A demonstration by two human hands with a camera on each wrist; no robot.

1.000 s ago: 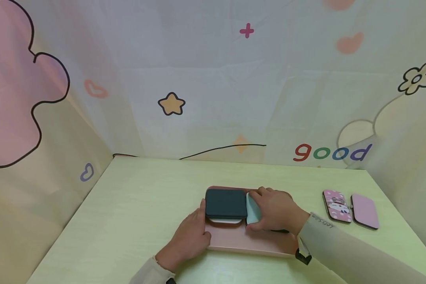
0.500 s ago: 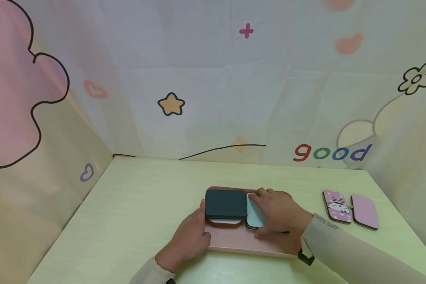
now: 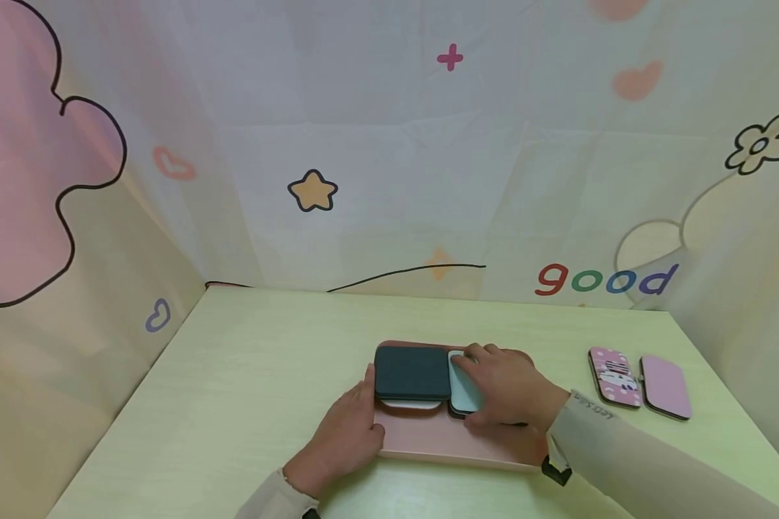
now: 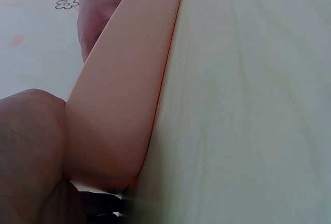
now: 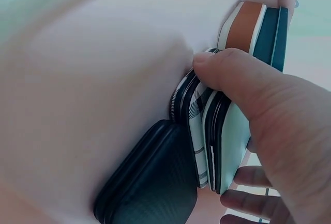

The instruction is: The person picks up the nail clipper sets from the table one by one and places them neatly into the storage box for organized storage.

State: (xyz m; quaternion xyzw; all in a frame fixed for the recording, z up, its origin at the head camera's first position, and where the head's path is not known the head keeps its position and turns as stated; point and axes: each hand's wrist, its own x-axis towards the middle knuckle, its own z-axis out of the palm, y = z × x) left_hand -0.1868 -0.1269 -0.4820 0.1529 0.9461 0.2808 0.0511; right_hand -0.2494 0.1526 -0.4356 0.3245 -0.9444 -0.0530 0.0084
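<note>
A shallow pink box (image 3: pixel 441 438) lies on the table with several flat cases inside. My left hand (image 3: pixel 344 434) holds its near left corner, thumb on the front wall and fingers along the left side. My right hand (image 3: pixel 518 388) grips a light-blue case (image 3: pixel 464 387) by its edges, thumb on the near edge. Under that case, a plaid case (image 5: pixel 198 149) shows in the right wrist view. Beside it stands a black case (image 5: pixel 160 177). To the left, a dark teal case (image 3: pixel 412 371) sits on a brown-and-white case (image 5: pixel 244 27).
On the table (image 3: pixel 253 375), right of the box, lie a pink patterned case (image 3: pixel 615 376) and a plain pink case (image 3: pixel 666 387). A printed cloth (image 3: pixel 376 144) hangs behind and at both sides.
My right hand has shifted slightly right and its thumb has moved along the near edge, so more of the light-blue case shows. The left hand and box have stayed put.
</note>
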